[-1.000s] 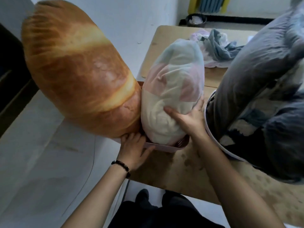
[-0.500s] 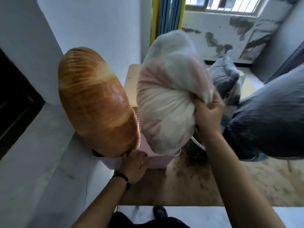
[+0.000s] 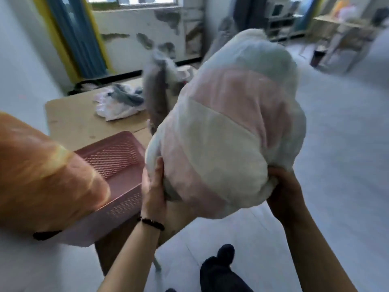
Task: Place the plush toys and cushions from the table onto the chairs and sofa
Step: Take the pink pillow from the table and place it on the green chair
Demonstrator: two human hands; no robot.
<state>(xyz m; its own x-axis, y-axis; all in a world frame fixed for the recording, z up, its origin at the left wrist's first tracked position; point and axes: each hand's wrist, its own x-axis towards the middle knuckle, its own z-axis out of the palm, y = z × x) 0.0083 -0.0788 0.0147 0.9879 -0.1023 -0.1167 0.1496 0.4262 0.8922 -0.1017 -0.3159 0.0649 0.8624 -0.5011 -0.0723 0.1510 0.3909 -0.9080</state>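
Both hands hold the cushion, a pale pink, cream and blue one wrapped in thin clear plastic, up in the air at centre frame, clear of the tabletop. The left hand presses flat against its lower edge at 7 o'clock, fingers pointing up, grip closed on the cushion. The right hand clamps a bunched corner of the cushion at 5 o'clock.

A bread-shaped plush fills the frame at 8 o'clock, leaning over the pink basket, which sits on the near tabletop corner. At 11 o'clock from the cushion, a heap of clothes lies on the tabletop. A grey plush stands just behind the cushion at 10 o'clock, blurred. A bead bracelet circles the left wrist.
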